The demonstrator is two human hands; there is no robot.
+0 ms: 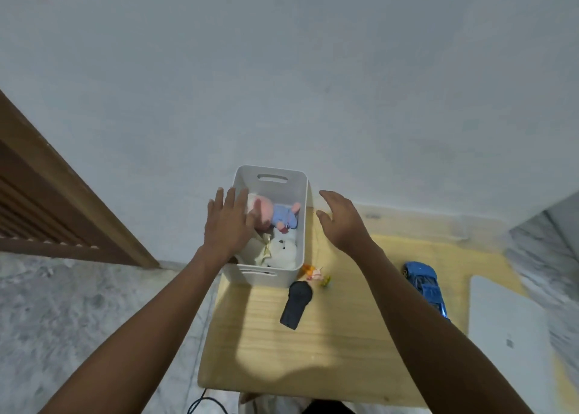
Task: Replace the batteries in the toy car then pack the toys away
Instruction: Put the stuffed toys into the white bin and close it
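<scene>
The blue toy car (425,286) sits on the pale wooden table (329,351), out at about three o'clock from the white bin (299,225), well apart from it and untouched by either hand. Between the two, just off the bin's near corner, lies a black remote (296,304), tilted, its rounded end nearly touching the bin wall. Right beside that, a little cluster of small orange, pink and yellow toys (315,274) rests on the tabletop.

Inside the bin: a pink-and-blue plush (277,214) at twelve o'clock, a white plush (283,252) at six, something cream-coloured tucked alongside.

Now the hands. The left hand (227,225) hangs over the bin's nine o'clock edge, fingers straight and spread, grasping nothing; whether it touches the rim I cannot tell. The right hand (340,219) hovers off the bin's three o'clock side, fingers loose and slightly curved, empty, clear of the wall.

Further out, a flat white board (507,335) lies at the table's far right, a brown wooden door (47,200) stands at nine o'clock, and marbled floor (78,304) spreads below.
</scene>
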